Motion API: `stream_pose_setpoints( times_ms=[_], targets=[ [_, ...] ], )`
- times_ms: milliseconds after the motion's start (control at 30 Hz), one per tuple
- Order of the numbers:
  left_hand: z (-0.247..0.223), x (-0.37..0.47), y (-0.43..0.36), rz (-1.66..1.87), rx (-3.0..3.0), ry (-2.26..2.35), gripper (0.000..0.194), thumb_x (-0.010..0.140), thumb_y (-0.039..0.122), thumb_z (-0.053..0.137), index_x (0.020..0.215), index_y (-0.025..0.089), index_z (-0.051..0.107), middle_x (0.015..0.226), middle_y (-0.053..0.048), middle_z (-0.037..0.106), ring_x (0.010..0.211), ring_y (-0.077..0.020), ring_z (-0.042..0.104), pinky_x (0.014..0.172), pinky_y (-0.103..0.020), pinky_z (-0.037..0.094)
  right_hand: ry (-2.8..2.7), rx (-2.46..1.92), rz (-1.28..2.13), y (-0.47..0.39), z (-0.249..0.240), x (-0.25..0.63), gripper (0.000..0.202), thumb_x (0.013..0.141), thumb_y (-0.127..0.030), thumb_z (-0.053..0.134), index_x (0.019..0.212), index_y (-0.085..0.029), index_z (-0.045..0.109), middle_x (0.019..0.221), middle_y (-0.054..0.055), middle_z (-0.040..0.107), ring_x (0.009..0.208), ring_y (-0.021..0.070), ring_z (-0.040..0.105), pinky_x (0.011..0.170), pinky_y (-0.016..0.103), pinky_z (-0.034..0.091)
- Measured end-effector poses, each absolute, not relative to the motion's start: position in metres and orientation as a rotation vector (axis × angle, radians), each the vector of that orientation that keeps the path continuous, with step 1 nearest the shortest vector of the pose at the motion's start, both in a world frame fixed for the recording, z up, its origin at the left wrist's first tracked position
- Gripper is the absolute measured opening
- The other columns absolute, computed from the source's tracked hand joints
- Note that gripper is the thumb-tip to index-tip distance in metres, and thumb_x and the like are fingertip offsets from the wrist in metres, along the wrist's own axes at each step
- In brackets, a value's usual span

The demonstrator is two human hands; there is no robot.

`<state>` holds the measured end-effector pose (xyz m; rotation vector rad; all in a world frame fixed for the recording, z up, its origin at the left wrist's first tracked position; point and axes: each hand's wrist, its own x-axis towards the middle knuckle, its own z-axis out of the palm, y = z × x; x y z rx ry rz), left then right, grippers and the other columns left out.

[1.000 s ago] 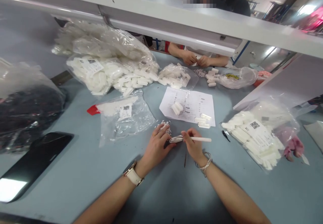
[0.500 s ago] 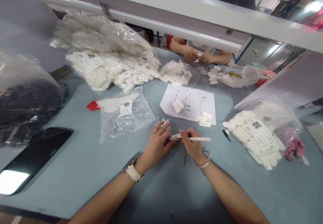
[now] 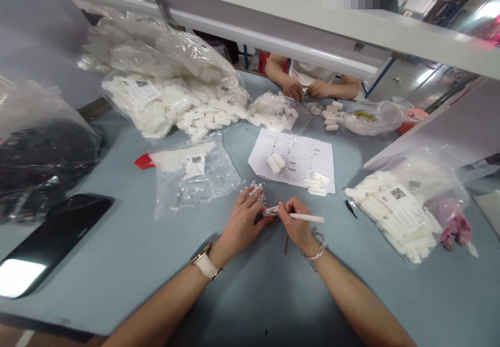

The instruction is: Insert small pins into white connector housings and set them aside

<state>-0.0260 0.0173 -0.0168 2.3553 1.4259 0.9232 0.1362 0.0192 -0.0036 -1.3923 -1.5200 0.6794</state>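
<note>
My left hand (image 3: 245, 215) is closed on the left end of a small, narrow white plastic part (image 3: 270, 211), thumb below and fingers above. Dark spots or slots show along that part. Its fingers also lie over the edge of a little heap of tiny white pieces (image 3: 255, 186). In my right hand (image 3: 295, 221) is a slim white pen-shaped tool (image 3: 312, 218), pinched between thumb and fingers and slanting out to the right. The tool's working tip is hidden behind the fingers, close to the part's right end.
Ahead lies a printed sheet (image 3: 291, 151) bearing several white plastic parts (image 3: 276, 163). Bags of white parts stand at the left (image 3: 156, 107) and right (image 3: 402, 206). A flat bag (image 3: 195, 180), a black phone-like slab (image 3: 54, 243) and a co-worker's hands (image 3: 304, 89) are around the table.
The white tool in my right hand has tilted slightly, its rear end now a little lower and farther left. My left hand stays in place. Across the table, the co-worker's hands have shifted slightly.
</note>
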Motion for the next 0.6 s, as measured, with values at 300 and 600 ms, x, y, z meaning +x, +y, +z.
stream_pose_setpoints(
  times_ms=[300,600],
  targets=[
    [-0.0171,-0.0263,0.0173,0.944,2.381,1.426,0.011,0.078,0.025,0.065,0.075,0.018,0.058,0.122,-0.014,0.058,0.127,-0.032,0.039,0.103,-0.054,0.037,-1.435,-1.339,0.73,0.0197,-0.0047,0.1319,0.021,0.081,-0.03,0.051,0.068,-0.022,0.036,0.058,-0.008,0.036,0.049,0.0082,0.038,0.049,0.021,0.035],
    [-0.0149,-0.026,0.0173,0.927,2.375,1.43,0.011,0.079,0.025,0.063,0.075,0.017,0.058,0.122,-0.016,0.057,0.127,-0.0318,0.038,0.104,-0.053,0.037,-1.388,-1.277,0.881,0.0166,-0.0104,0.1393,0.038,0.081,-0.051,0.058,0.061,-0.022,0.041,0.047,-0.006,0.047,0.043,0.0092,0.043,0.047,0.023,0.037]
  ],
)
